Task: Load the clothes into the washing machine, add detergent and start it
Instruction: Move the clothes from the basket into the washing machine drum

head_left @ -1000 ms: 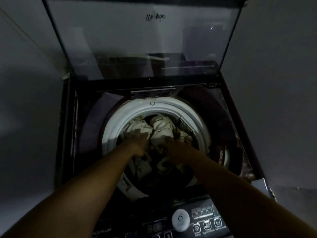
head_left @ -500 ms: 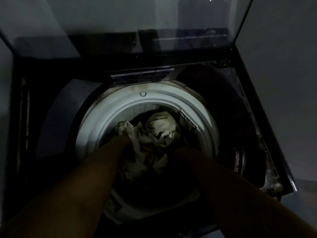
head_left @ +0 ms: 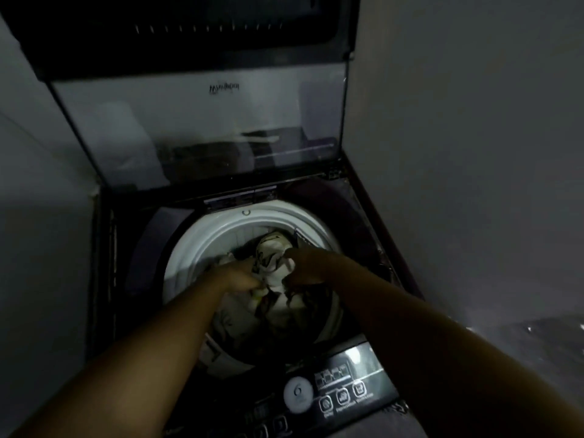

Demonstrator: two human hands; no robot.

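Head view: both my left hand [head_left: 238,277] and right hand [head_left: 306,267] clutch clothes [head_left: 273,248] inside the drum [head_left: 196,248], lid [head_left: 196,128] up. Loading nearly done, I judge; detergent and start on the panel [head_left: 357,379] remain.

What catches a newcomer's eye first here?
The left hand and right hand hold the pale clothes, each grip bunching them inside the white drum rim at centre. Behind it the glass lid stands open. The control panel with its round white dial gleams at the near edge.
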